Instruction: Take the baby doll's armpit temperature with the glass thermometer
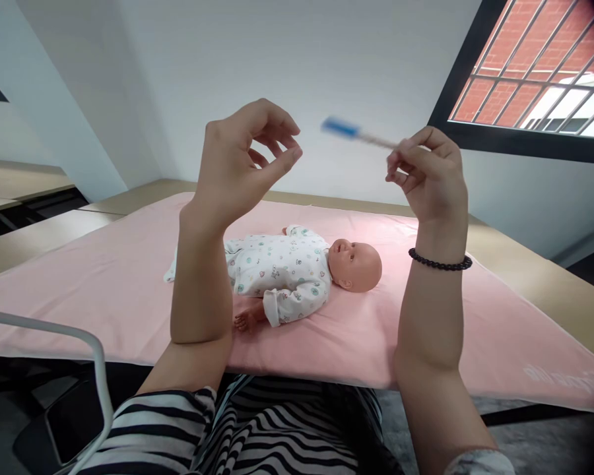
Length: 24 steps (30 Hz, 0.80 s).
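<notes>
My right hand (426, 171) is raised and pinches a thin, pale stick with a blue block-like end (341, 127). The blue end points left and is smeared by motion, so its exact kind cannot be told. Facing it, my left hand (250, 155) is up with curved fingers, thumb and fingertips apart, holding nothing. A gap separates it from the blue end. Below both hands a baby doll (287, 267) in a white printed suit lies on its back, head to the right. My left forearm hides part of its legs.
A pink cloth (103, 264) covers much of the wooden table (539, 270). At the lower left is a pale curved metal bar (99, 369), with a dark chair-like object behind it. A barred window (539, 79) is at the upper right, and a white wall stands behind the table.
</notes>
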{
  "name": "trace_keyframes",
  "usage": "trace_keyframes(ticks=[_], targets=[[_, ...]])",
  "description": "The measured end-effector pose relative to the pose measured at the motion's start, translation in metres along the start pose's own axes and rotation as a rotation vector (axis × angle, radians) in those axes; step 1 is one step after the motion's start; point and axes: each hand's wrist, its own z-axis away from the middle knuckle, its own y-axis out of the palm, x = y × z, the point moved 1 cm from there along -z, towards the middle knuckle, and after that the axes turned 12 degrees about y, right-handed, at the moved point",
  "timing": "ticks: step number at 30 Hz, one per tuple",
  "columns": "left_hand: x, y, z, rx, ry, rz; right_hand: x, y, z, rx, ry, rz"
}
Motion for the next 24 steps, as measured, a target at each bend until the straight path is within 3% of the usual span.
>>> trace_keyframes(ticks=[14, 24], targets=[[-0.001, -0.003, 0.002, 0.076, -0.018, 0.048, 0.012, 0.017, 0.012, 0.002, 0.021, 0.112], [-0.004, -0.004, 0.002, 0.084, -0.009, 0.011, 0.021, 0.024, 0.020, 0.032, 0.016, 0.071]])
